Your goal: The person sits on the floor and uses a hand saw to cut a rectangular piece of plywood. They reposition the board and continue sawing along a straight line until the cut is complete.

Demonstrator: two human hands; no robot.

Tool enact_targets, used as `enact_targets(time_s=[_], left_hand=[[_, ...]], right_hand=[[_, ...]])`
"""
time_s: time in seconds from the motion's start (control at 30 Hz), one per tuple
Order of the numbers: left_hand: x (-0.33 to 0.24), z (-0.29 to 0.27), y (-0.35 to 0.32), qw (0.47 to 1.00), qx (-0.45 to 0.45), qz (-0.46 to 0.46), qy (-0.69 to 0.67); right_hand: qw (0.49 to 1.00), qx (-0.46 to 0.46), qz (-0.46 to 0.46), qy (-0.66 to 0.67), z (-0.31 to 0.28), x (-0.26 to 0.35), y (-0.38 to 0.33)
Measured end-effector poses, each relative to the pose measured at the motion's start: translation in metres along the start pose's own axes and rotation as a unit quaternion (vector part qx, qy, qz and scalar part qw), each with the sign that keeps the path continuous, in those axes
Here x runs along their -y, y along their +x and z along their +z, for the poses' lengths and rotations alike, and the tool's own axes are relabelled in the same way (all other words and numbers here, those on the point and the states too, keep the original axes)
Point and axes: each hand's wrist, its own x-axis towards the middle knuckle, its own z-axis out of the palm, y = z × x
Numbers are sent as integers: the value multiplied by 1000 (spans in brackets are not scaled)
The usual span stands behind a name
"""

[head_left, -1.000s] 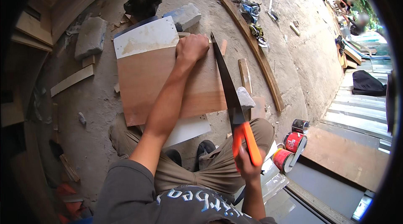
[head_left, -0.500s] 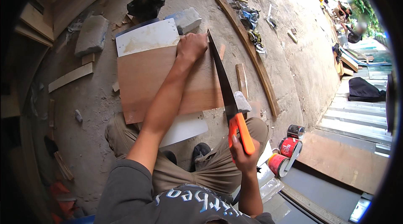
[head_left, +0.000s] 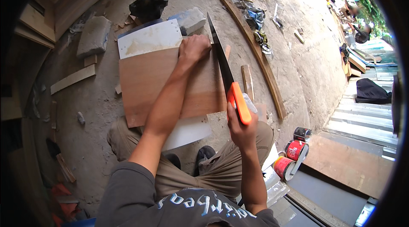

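My right hand [head_left: 243, 129] is wrapped round the orange handle of a hand saw [head_left: 223, 62]. The dark blade runs up and away along the right edge of a brown plywood sheet [head_left: 149, 86]. Near the far right corner of that sheet, my left hand [head_left: 194, 49] is closed and presses down, its fingers curled at the edge. What the curled fingers grip underneath is hidden. The plywood lies over a white board [head_left: 149, 36], which shows beyond its far edge and again near my knees.
A long wooden strip [head_left: 255, 56] lies on the concrete floor to the right. Concrete blocks [head_left: 93, 35] sit at the far left and behind the boards. Red cans [head_left: 296, 149] stand by my right knee. Two people [head_left: 362, 33] are far off at the upper right.
The saw has moved forward, away from me, along the plywood's right edge, and my right hand has gone with it. My left hand stays in place on the sheet.
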Motion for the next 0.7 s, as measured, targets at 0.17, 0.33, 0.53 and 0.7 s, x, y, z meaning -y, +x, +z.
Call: enact_targets(time_s=[0.17, 0.33, 0.53, 0.7], left_hand=[[3, 8, 6, 1000, -23, 18, -6], [-8, -3, -5, 1000, -2, -4, -7], [13, 6, 5, 1000, -22, -1, -1], [-7, 3, -1, 1000, -26, -5, -17]], right_hand=[[998, 5, 50, 28, -48, -8, -92], [999, 0, -30, 10, -20, -11, -38], [996, 12, -75, -53, -24, -18, -54], [998, 7, 69, 11, -45, -14, -108]])
